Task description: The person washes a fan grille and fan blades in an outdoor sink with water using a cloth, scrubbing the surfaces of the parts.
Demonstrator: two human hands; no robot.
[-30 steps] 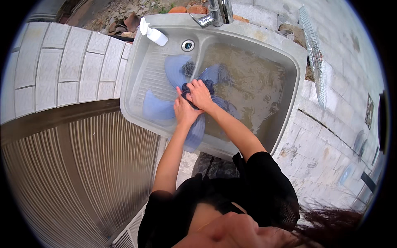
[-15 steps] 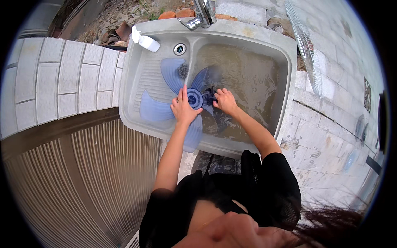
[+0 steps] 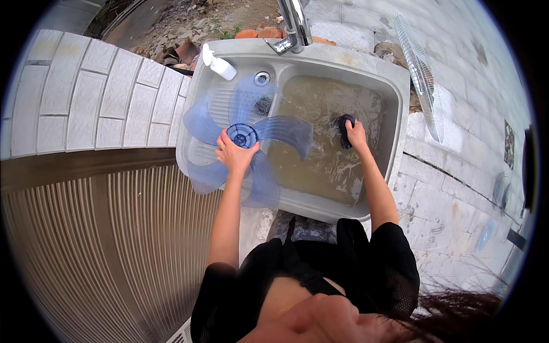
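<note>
A translucent blue fan blade wheel [image 3: 280,129] lies raised over the left side of the sink, one blade reaching over the water. My left hand [image 3: 234,153] grips its round hub, thumb and fingers spread around the rim. Over the murky brown water [image 3: 309,171] of the right basin, my right hand [image 3: 357,136] is closed on a dark, wet cloth [image 3: 346,130]. The cloth hangs at the water's surface, apart from the blades. A dark scouring pad [image 3: 263,106] sits beside the basin divider, next to the blades.
The grey sink [image 3: 197,74] has a chrome faucet [image 3: 294,28] at its back. A white spray bottle [image 3: 220,66] lies at the far left, near a drain [image 3: 262,78]. A wire fan guard [image 3: 420,74] leans on the right. White brick wall [image 3: 80,97] borders the left.
My left hand has shifted the fan blade wheel left and turned it. My right hand has moved away from the blades to the right, carrying the dark cloth over the water.
</note>
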